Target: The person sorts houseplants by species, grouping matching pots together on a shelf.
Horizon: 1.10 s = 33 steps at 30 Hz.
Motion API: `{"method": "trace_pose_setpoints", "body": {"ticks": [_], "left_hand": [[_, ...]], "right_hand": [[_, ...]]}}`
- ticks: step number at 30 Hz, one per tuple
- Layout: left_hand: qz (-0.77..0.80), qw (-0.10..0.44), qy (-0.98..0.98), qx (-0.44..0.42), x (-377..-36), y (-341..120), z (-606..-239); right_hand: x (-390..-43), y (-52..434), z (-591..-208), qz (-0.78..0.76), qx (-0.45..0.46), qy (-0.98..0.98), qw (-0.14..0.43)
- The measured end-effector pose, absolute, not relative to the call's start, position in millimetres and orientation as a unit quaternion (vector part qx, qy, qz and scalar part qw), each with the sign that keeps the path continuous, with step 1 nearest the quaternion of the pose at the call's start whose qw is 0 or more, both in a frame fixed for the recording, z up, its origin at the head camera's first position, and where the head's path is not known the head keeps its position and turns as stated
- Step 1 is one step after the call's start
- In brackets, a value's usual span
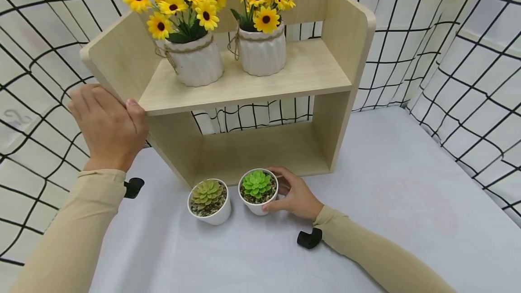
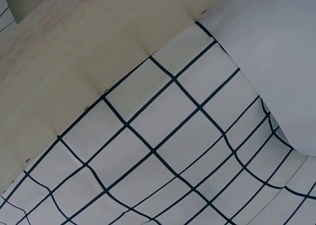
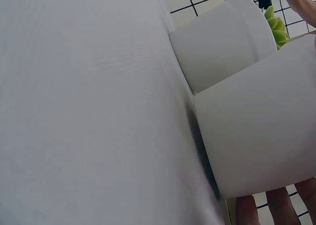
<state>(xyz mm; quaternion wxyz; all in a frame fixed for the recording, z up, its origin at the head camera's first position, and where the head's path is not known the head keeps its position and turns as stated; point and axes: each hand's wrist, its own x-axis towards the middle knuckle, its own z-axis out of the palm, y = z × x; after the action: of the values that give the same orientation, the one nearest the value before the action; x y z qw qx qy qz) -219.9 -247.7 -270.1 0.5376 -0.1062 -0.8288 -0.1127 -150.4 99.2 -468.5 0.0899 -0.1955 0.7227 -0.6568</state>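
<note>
My right hand (image 1: pixel 299 196) holds a white pot with a bright green succulent (image 1: pixel 257 185), thumb at its near side and fingers round its far side. In the right wrist view, the white pot (image 3: pixel 261 121) fills the right, fingers (image 3: pixel 282 205) against its wall and a dark shadow along its base. Beside it stands a second white pot with a duller green succulent (image 1: pixel 208 199). My left hand (image 1: pixel 111 123) grips the left side panel of a light wooden shelf (image 1: pixel 248 96), its thumb at the panel's front edge. The left wrist view shows that wooden panel (image 2: pixel 84 52), the hand itself out of sight.
Two white ribbed pots with yellow artificial sunflowers, one at left (image 1: pixel 195 62) and one at right (image 1: pixel 262 51), stand on the upper board. The lower board (image 1: pixel 260 148) lies behind the succulents. Black wire grid (image 1: pixel 460 80) surrounds the white-covered table (image 1: pixel 386 184).
</note>
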Motion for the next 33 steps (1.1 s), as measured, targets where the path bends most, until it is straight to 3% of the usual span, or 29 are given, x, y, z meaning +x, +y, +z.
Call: {"method": "trace_pose_setpoints", "body": {"ticks": [33], "left_hand": [[-0.112,0.528,-0.835,-0.107,-219.3,-250.2,-268.6]], "right_hand": [[-175.1,120.2,-441.6,-0.658,-0.147,0.738,-0.025]]}}
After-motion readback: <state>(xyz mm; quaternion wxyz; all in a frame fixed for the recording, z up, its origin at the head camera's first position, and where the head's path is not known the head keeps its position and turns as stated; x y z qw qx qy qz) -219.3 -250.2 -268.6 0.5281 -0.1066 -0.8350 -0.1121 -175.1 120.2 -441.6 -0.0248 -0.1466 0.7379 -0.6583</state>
